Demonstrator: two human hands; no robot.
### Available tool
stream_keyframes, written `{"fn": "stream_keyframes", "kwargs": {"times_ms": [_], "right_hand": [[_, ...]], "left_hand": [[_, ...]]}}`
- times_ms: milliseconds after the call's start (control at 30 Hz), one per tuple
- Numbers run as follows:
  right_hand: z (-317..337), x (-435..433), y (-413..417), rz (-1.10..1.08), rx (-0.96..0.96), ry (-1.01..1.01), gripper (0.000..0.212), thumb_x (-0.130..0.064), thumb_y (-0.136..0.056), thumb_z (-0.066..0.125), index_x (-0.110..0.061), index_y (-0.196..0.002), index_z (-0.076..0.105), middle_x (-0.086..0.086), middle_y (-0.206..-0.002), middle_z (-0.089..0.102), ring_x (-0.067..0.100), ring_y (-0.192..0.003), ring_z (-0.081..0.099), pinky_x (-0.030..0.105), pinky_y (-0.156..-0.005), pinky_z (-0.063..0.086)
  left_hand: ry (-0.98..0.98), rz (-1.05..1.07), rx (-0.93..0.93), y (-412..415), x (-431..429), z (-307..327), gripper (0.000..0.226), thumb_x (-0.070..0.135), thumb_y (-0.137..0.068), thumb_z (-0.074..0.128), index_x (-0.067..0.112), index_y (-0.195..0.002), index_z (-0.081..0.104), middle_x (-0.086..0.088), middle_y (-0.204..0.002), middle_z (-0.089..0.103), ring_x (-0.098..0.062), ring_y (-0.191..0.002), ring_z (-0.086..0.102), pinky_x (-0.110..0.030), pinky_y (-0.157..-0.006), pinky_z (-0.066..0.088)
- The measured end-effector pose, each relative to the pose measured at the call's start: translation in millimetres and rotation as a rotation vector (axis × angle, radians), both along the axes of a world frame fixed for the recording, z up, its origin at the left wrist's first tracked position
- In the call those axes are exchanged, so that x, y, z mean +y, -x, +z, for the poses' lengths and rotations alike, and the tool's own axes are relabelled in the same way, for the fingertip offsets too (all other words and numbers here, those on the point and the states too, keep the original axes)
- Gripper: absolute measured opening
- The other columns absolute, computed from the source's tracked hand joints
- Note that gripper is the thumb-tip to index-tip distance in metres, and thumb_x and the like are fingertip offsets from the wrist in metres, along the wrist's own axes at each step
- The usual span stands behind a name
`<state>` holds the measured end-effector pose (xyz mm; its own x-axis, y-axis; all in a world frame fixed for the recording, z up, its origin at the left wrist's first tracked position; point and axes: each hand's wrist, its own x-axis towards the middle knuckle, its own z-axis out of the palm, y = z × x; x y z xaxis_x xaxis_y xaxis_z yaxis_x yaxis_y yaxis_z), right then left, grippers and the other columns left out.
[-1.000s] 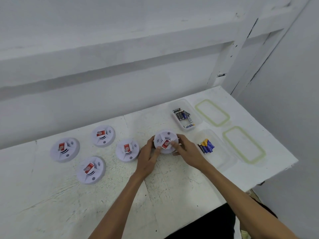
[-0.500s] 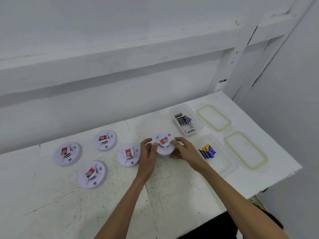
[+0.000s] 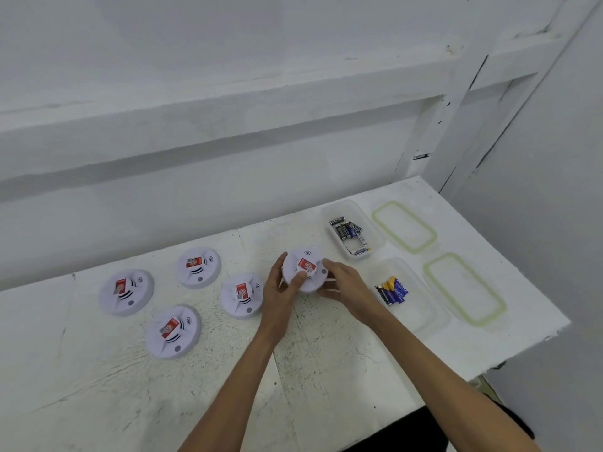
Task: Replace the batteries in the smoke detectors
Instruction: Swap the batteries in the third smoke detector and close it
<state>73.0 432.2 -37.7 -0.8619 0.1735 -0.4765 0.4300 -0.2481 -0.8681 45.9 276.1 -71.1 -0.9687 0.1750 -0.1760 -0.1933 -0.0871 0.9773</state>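
Head view: left hand (image 3: pixel 280 296) and right hand (image 3: pixel 346 288) are gripping the round white plastic smoke detector (image 3: pixel 306 267) by its rim, fingers curling, mid-table (image 3: pixel 326 370). Four matching discs (image 3: pixel 126 291) are lying on the table's left, clear rectangular battery tubs (image 3: pixel 372 238) on its right

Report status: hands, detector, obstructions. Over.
Left hand and right hand both grip the smoke detector, face up. Four other detectors lie to the left, untouched. Nothing in the way; open battery tubs at right.
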Motion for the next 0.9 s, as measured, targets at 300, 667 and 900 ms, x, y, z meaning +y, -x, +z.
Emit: {"fn": "stream_keyframes", "kwargs": {"times_ms": [300,667,900], "right_hand": [[-2,-3,13,-0.059,0.008,-0.033,0.035,-0.041,-0.098,0.060,-0.010,-0.115,0.063,0.011,-0.109,0.072,0.029,-0.097,0.073,0.054,-0.082,0.060],[-22,-5,-2,-0.015,0.011,0.050,0.037,-0.042,-0.101,0.052,-0.012,-0.121,0.063,0.010,-0.114,0.074,0.028,-0.100,0.073,0.045,-0.086,0.060],[-31,-2,-3,-0.025,0.062,0.006,0.043,-0.044,-0.100,0.052,-0.007,-0.119,0.065,0.013,-0.113,0.074,0.030,-0.101,0.073,0.049,-0.086,0.060]], "left_hand": [[-0.082,0.036,-0.116,5,6,3,0.076,0.035,-0.078,0.088,0.016,-0.138,0.047,-0.005,-0.127,0.070,-0.021,-0.116,0.069,-0.035,-0.095,0.058],[0.203,-0.240,0.028,7,3,1,0.088,0.016,-0.087,0.081,0.019,-0.158,0.029,0.006,-0.153,0.047,-0.003,-0.133,0.051,-0.008,-0.093,0.047],[0.229,-0.303,0.013,13,8,3,0.088,0.003,-0.089,0.075,0.016,-0.158,0.023,0.006,-0.148,0.043,-0.002,-0.127,0.048,-0.004,-0.087,0.045]]}}
